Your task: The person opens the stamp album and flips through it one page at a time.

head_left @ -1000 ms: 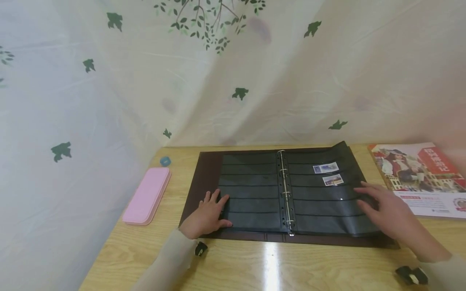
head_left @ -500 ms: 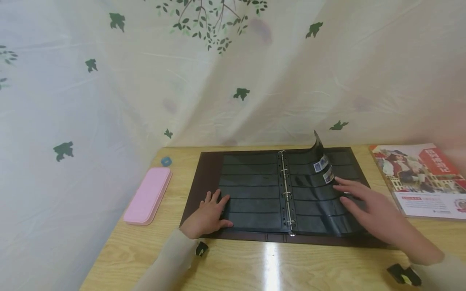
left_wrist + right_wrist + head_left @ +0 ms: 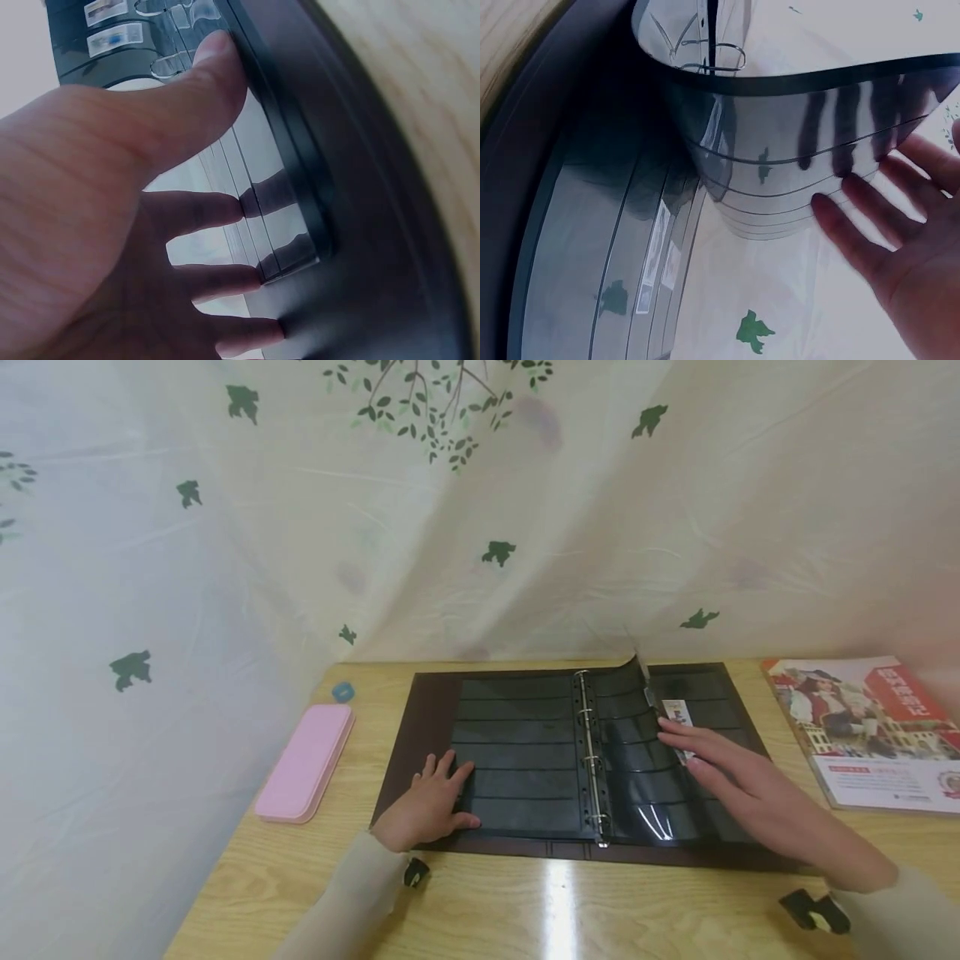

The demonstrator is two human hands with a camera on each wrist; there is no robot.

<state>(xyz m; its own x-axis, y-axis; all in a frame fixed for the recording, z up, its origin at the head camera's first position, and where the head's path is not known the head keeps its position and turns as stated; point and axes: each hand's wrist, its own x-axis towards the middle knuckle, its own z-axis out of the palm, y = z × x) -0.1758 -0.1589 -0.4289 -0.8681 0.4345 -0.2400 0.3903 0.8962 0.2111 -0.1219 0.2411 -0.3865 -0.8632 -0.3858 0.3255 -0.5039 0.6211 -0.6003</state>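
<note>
place: home-like study spot, exact room unclear; wood-grain table (image 3: pixel 480 910); printed cloth (image 3: pixel 412 527) behind; pink case (image 3: pixel 305 764); illustrated book (image 3: pixel 862 727)

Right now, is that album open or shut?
Open: the album lies spread, metal rings exposed, one page bent upward at the right hand.

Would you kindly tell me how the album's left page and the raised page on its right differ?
The left page lies flat; the raised page curves upward. The left hand rests on the left page's edge; the right hand touches the raised page. Both are dark, lined and held by rings.
</note>
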